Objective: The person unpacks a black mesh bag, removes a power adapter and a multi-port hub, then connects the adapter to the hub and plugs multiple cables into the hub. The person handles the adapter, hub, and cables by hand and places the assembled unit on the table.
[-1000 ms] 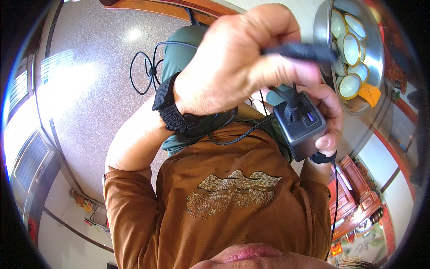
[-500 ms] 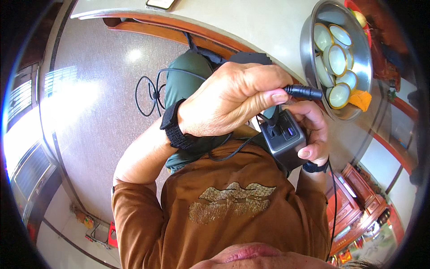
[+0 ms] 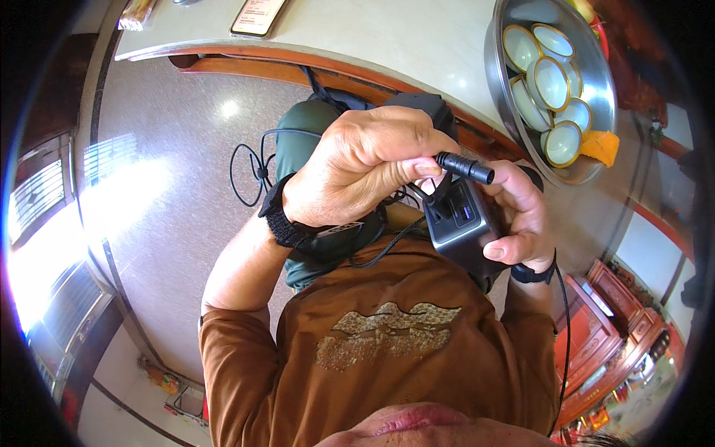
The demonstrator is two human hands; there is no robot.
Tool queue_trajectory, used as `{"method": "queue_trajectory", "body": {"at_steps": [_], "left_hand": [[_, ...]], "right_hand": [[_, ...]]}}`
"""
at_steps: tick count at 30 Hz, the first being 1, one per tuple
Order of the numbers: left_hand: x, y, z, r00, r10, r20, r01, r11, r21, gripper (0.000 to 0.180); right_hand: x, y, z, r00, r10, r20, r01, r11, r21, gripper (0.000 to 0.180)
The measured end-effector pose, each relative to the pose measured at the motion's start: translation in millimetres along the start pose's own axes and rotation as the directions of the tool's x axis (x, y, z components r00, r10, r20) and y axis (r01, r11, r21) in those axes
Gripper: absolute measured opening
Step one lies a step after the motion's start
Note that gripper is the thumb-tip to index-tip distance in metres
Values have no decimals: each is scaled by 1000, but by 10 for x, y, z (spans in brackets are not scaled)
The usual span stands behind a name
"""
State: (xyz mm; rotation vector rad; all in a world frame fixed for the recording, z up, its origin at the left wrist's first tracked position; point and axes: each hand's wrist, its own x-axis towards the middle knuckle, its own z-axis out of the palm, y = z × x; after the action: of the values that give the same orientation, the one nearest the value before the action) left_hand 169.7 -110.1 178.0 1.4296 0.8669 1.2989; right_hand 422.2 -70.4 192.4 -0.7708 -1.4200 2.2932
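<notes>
We see a speckled grey floor (image 3: 164,127) spreading under everything; the pale bench (image 3: 357,45), edged in red-brown wood, crosses the top of our view; carved red-brown furniture (image 3: 596,335) stands off to the right; nearer, we have the brown shirt (image 3: 357,290) with its glittery patch, and green trousers (image 3: 305,141) below the bench's edge. A steel basin (image 3: 597,71) sits at the bench's right end; 2 hands work in front of it — the left hand (image 3: 365,160) pinched narrow on a black connector (image 3: 468,169), the right hand (image 3: 525,216) wrapped round the side of a dark box (image 3: 468,237), thumb on its near side. We find that box above the lap, its port face tilted up toward us, 1 port showing blue-violet and a black plug (image 3: 439,208) standing beside that port; a braided cable (image 3: 395,247) curves away to the left; a tied loop of thin black cable (image 3: 257,175) shows beside the trouser leg. Smaller still, a lit phone (image 3: 257,16) lies at the bench's front edge; gold-rimmed white cups (image 3: 551,83) cluster in the basin, an orange cloth (image 3: 599,147) beside them; the connector lies across the box in our view — whether they touch, we cannot tell.
</notes>
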Motion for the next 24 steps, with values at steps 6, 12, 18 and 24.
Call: {"method": "queue_trajectory", "body": {"at_steps": [6,12,18,24], "left_hand": [[-3,-13,10,999,-36,22,36,999,-20,39],[-9,-23,10,999,-33,0,33,999,-28,39],[-10,-9,-21,999,-35,40,36,999,-20,37],[11,-56,-17,999,43,-12,-43,998,-50,32]], "right_hand": [[-54,-21,-22,999,-8,-32,6,997,-72,71],[-93,49,-48,996,-32,-79,23,993,-117,76],[-82,102,-93,987,-154,-52,137,961,-241,79],[-138,137,-133,982,-178,-65,155,953,-262,79]]}}
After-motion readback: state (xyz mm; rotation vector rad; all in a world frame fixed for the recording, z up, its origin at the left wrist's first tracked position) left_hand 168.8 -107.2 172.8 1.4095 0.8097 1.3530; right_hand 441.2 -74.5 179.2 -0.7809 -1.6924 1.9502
